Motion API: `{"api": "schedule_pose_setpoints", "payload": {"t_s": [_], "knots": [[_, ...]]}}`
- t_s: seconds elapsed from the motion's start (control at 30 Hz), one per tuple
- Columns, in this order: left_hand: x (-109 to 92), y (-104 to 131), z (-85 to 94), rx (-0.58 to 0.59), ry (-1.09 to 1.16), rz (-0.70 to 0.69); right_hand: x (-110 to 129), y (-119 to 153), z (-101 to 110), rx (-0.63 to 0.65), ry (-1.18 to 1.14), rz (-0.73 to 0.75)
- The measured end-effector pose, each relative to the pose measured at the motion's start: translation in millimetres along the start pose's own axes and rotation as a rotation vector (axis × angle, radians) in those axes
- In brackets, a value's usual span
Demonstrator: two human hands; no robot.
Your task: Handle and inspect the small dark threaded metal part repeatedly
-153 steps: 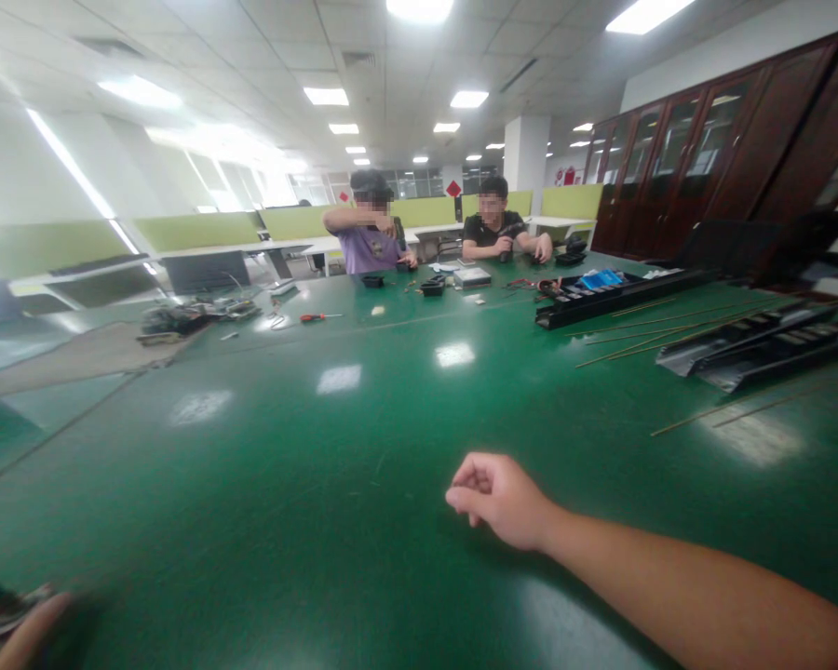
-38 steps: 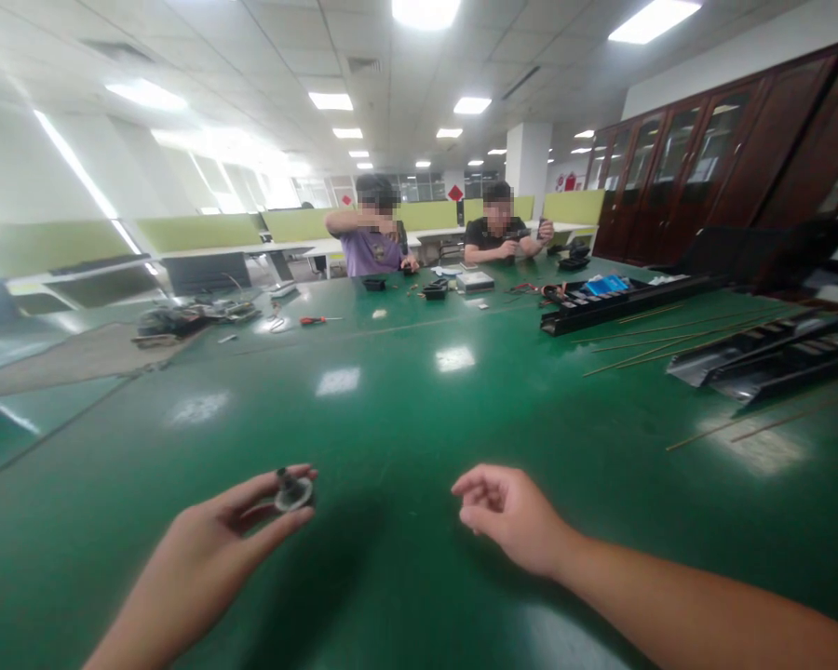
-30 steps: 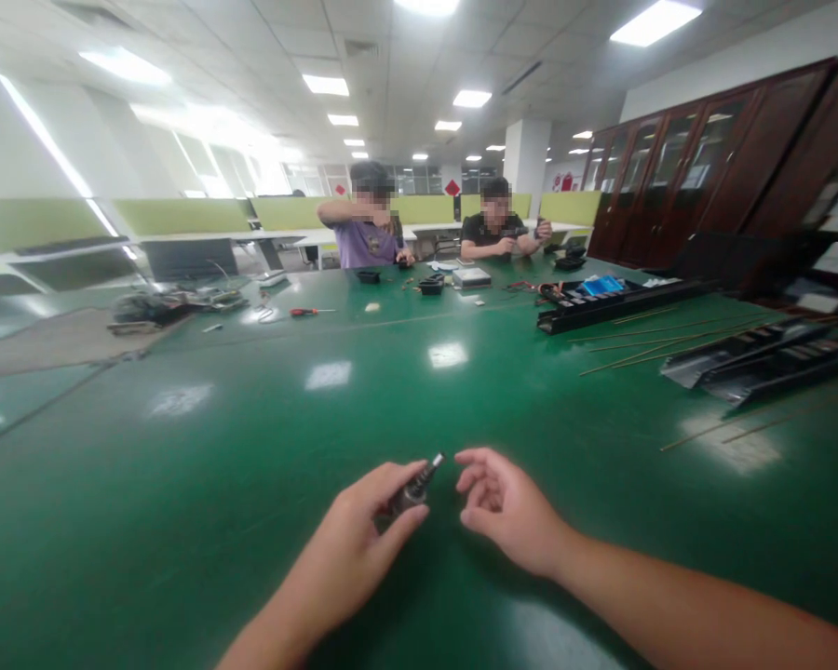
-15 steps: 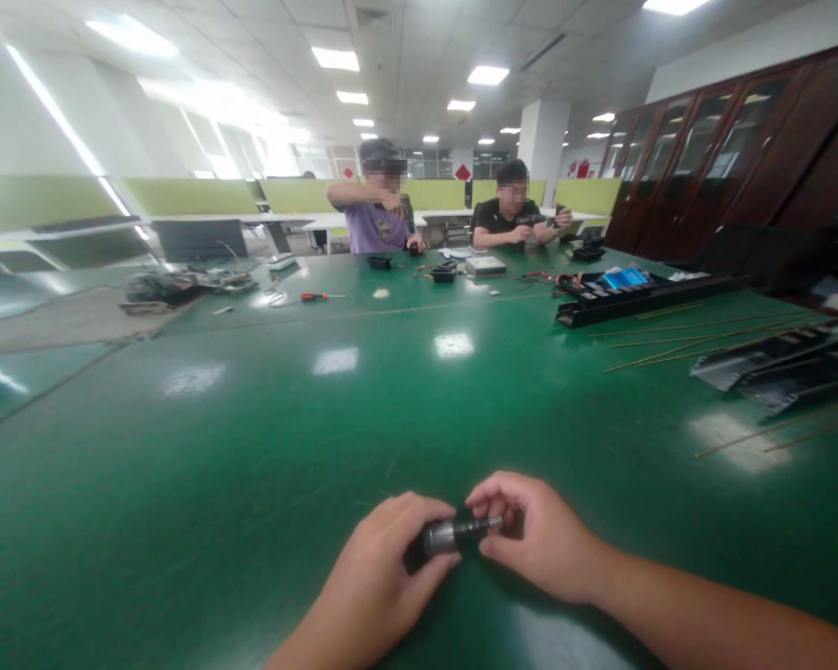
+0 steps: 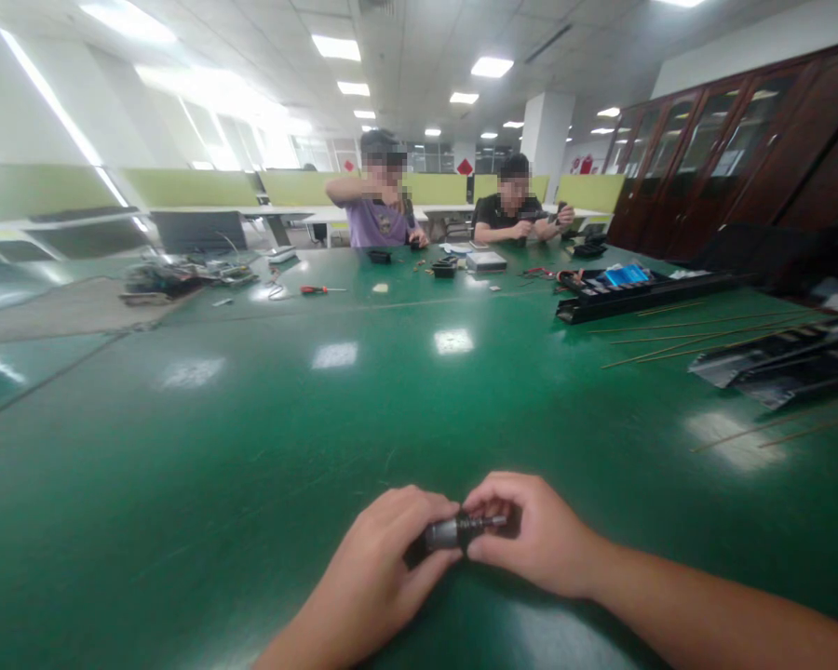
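Note:
Near the table's front edge I hold a small dark cylindrical part (image 5: 447,533) with a grey metal body and a thin stepped shaft pointing right. My left hand (image 5: 398,549) is closed around its thick left end, most of which the palm hides. The fingertips and thumb of my right hand (image 5: 531,530) pinch the part around its black middle, just behind the shaft. The fingertips of both hands nearly meet there. The shaft's tip shows between my right thumb and fingers.
On the green table (image 5: 265,447), black metal channels (image 5: 642,296) and thin brass-coloured rods (image 5: 663,350) lie to the right. A red screwdriver (image 5: 321,289) and a pile of cables and parts (image 5: 174,276) lie at the back left. Two people (image 5: 384,209) sit across the table, handling things.
My right hand has moved slightly left along the part, its fingertips now at the black middle instead of around the shaft. The left hand keeps its hold almost unmoved.

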State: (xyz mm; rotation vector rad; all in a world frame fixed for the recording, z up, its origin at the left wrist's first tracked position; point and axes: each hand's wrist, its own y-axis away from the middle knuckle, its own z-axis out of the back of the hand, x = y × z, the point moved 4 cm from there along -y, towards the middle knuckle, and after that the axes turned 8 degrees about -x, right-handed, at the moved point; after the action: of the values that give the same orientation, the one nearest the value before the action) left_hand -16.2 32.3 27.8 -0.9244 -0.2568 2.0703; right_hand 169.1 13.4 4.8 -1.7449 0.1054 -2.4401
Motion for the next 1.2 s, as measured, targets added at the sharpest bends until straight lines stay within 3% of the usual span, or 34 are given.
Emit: {"api": "schedule_pose_setpoints", "payload": {"t_s": [0.6, 1.2], "knots": [[-3.1, -2.1, -3.4, -0.035, 0.002, -0.046, 4.1, 1.6, 1.5, -0.021, 0.071, 0.076], [1.3, -0.3, -7.5, -0.049, -0.029, 0.006, 4.0, -1.4, 1.8, -0.033, 0.013, 0.005]]}}
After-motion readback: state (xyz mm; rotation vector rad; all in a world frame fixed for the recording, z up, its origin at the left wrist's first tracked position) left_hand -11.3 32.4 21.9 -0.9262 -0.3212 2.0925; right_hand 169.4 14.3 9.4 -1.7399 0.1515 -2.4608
